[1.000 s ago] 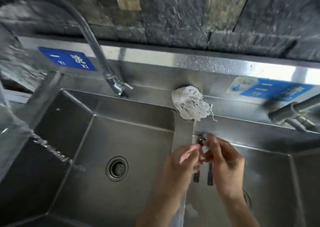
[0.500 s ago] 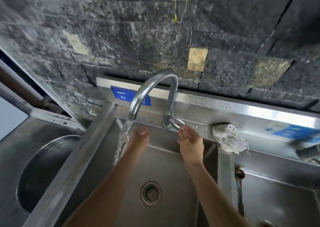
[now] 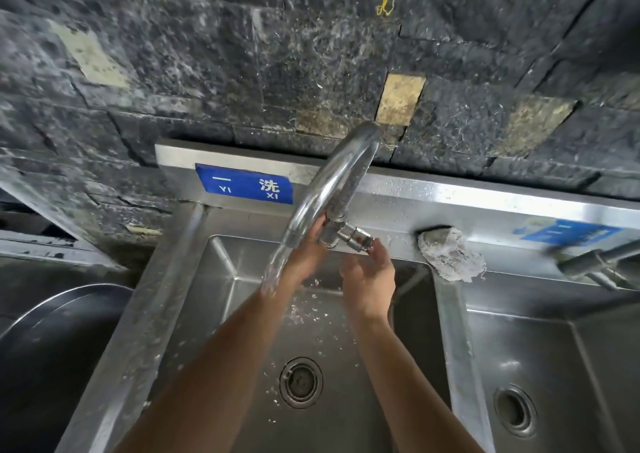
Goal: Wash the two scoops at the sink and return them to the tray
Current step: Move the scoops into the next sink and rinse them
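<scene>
No scoop and no tray show in the head view. My left hand (image 3: pixel 306 246) is raised under the curved faucet spout (image 3: pixel 332 189), partly hidden behind it, its fingers spread near the tap base. Running water (image 3: pixel 275 269) falls onto my left wrist and splashes into the left basin (image 3: pixel 221 279). My right hand (image 3: pixel 369 279) is beside it, empty, with its fingertips just below the faucet handle (image 3: pixel 356 239). Whether they touch the handle I cannot tell.
A grey rag (image 3: pixel 450 258) lies on the back ledge above the divider (image 3: pixel 453 331) between the basins. The right basin (image 3: pixel 554 348) has a second faucet (image 3: pixel 588 262) over it. A large steel bowl (image 3: pixel 52 331) sits left of the sink. The left basin's drain (image 3: pixel 300 381) lies below my arms.
One second ago both hands handled the scoops at the divider. They then moved to the left basin's faucet. My left hand has since shifted right, toward the tap base, and the hands are closer together.
</scene>
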`<state>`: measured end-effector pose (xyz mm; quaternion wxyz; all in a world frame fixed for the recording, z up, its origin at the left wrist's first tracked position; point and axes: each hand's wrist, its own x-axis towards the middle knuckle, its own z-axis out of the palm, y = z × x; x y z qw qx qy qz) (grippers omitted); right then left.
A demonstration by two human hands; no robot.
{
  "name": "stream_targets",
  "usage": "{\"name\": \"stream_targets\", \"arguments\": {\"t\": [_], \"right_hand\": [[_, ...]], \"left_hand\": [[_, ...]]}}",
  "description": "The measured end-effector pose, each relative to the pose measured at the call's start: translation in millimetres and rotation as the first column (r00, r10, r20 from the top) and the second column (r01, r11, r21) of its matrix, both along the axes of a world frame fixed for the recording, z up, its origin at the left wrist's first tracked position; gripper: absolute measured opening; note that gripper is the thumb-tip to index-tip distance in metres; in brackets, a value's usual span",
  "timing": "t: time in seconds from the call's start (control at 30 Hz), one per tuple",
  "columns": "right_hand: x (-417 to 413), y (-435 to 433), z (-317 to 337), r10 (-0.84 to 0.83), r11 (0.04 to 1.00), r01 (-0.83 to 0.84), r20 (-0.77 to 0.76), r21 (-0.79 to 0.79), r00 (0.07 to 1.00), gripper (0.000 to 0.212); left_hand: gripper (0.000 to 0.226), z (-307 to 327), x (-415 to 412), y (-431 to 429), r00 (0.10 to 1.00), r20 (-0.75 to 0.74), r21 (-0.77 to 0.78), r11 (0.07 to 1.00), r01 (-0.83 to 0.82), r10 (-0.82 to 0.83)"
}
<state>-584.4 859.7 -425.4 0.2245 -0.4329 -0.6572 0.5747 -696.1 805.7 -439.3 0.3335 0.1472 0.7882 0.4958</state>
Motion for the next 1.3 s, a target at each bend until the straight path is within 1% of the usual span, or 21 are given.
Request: {"name": "stream_targets", "arguments": {"t": [0.1, 0.17, 0.23, 0.27, 0.33, 0.43, 0.5, 0.53, 0.6, 0.67, 0.7, 0.77, 0.83, 0.9, 1.0, 1.1, 1.2, 1.3], "right_hand": [[-1.5, -2.2, 0.3, -0.006, 1.000, 0.007, 0.033, -0.002, 0.999, 0.059], [-1.1, -0.7, 0.5, 0.032, 0.999, -0.031, 0.056, -0.020, 0.998, 0.063], [1.5, 4.2, 2.0, 0.082, 0.996, -0.080, 0.067, -0.027, 0.994, 0.062], [4.3, 7.9, 3.0, 0.118, 0.993, -0.118, 0.062, -0.008, 0.991, 0.059], [11.2, 16.1, 3.8, 0.190, 0.982, -0.190, 0.057, 0.002, 0.980, 0.057], [24.7, 26.7, 0.9, 0.211, 0.977, -0.206, 0.086, -0.061, 0.974, 0.066], [31.1, 31.8, -1.7, 0.202, 0.978, -0.193, 0.113, -0.085, 0.973, 0.065], [35.6, 35.8, -2.5, 0.195, 0.978, -0.184, 0.121, -0.095, 0.973, 0.060], [46.4, 45.6, -3.1, 0.198, 0.977, -0.185, 0.124, -0.110, 0.972, 0.045], [60.3, 58.4, -3.7, 0.220, 0.973, -0.208, 0.131, -0.096, 0.967, 0.029], [69.5, 66.4, -3.8, 0.234, 0.970, -0.224, 0.128, -0.094, 0.964, 0.025], [90.0, 85.8, -4.7, 0.272, 0.961, -0.262, 0.115, -0.092, 0.955, 0.026], [109.9, 107.7, -5.5, 0.307, 0.951, -0.299, 0.110, -0.081, 0.945, 0.021], [134.7, 134.9, -5.7, 0.320, 0.947, -0.314, 0.116, -0.070, 0.940, 0.010], [169.0, 174.2, -9.5, 0.315, 0.949, -0.312, 0.144, -0.044, 0.938, 0.018], [200.9, 210.6, -14.5, 0.295, 0.952, -0.306, 0.192, 0.027, 0.936, 0.012], [224.3, 242.6, -25.7, 0.282, 0.948, -0.309, 0.249, 0.080, 0.927, 0.015], [243.7, 273.4, -43.1, 0.275, 0.923, -0.342, 0.323, 0.174, 0.906, 0.013]], "left_hand": [[0.074, -9.2, -2.9, 1.9, 1.000, 0.027, 0.014, 1.000, -0.004, 0.003], [0.074, -14.1, -3.2, 2.4, 0.999, 0.044, 0.052, 0.998, -0.029, 0.027], [0.082, -17.2, -3.5, 2.1, 1.000, 0.022, 0.089, 0.996, -0.021, 0.019], [0.088, -18.5, -3.2, 0.9, 1.000, -0.003, 0.075, 0.997, 0.004, -0.004], [0.092, -20.7, -1.5, -0.4, 1.000, -0.001, 0.052, 0.998, 0.017, -0.017], [0.083, -24.1, 5.2, 0.3, 0.999, -0.038, 0.075, 0.997, -0.017, 0.020], [0.071, -21.9, 16.6, -1.8, 0.999, 0.035, 0.067, 0.997, -0.030, 0.028], [0.062, -21.7, 23.5, -2.1, 0.997, 0.073, 0.039, 0.999, -0.026, 0.023], [0.048, -22.8, 38.6, 0.0, 0.996, 0.090, -0.044, 0.999, -0.007, 0.011], [0.039, -19.0, 56.1, 7.0, 0.996, 0.084, -0.065, 0.998, 0.004, 0.002], [0.033, -14.7, 66.6, 13.0, 0.997, 0.079, -0.058, 0.998, 0.007, -0.002], [0.019, -6.0, 89.4, 28.0, 0.999, 0.045, -0.056, 0.998, 0.025, -0.023], [0.011, 1.7, 112.9, 47.1, 0.999, -0.019, -0.057, 0.997, 0.050, -0.051], [0.011, 7.7, 139.6, 73.4, 0.995, -0.078, -0.062, 0.996, 0.062, -0.067], [0.012, 10.7, 175.7, 112.3, 0.993, -0.111, -0.060, 0.998, 0.035, -0.042], [0.012, 4.9, 208.6, 153.7, 0.991, -0.133, -0.068, 0.997, 0.019, -0.028], [0.012, -7.8, 233.9, 188.4, 0.988, -0.154, -0.073, 0.997, 0.016, -0.027], [0.013, -28.0, 253.9, 219.4, 0.991, -0.131, -0.057, 0.998, -0.007, 0.000]]}}
